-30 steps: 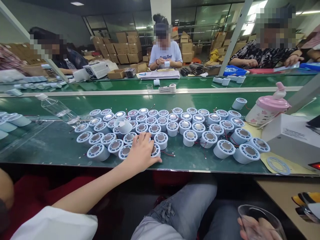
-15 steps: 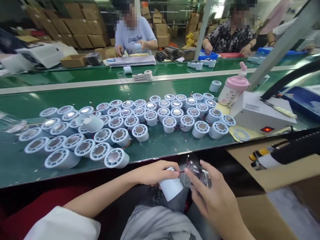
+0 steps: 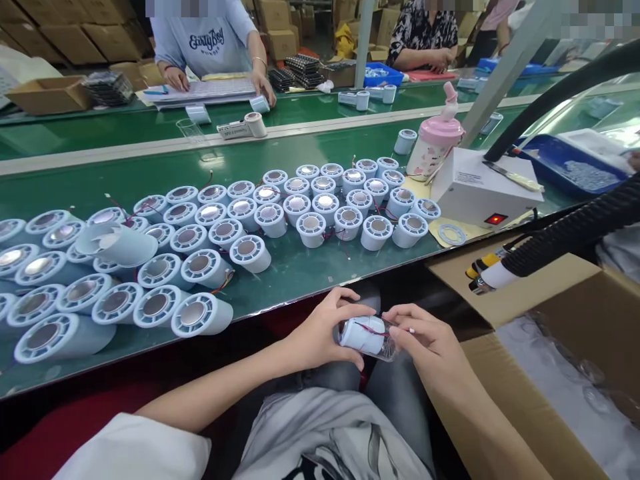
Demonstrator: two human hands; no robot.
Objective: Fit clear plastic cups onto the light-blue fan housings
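Above my lap, my left hand (image 3: 333, 333) is wrapped round a light-blue cylindrical motor housing (image 3: 364, 335), which lies tilted inside a clear plastic cup (image 3: 389, 349). A thin dark-red wire (image 3: 371, 329) runs along the housing's side. At the cup's right end, my right hand (image 3: 427, 340) pinches the wire between thumb and fingers, and its small white plug (image 3: 411, 330) shows beside them. Whether these fingers also grip the cup's rim I cannot tell. On the green bench stand many similar blue housings (image 3: 203, 315) with round metal discs on top. A loose curved light-blue sleeve (image 3: 123, 245) lies across some.
A grey box (image 3: 480, 190) with a lit red switch stands right, beside a pink-lidded cup (image 3: 435, 143). A black hose (image 3: 565, 230) hangs above an open carton (image 3: 540, 373) of clear plastic parts. Across the bench, a person's hand (image 3: 263, 90) touches a blue housing.
The housing and the clear cup were apart; now the housing sits inside the cup. My hands have come together. The view has shifted right, and the person opposite has lowered a housing to the bench.
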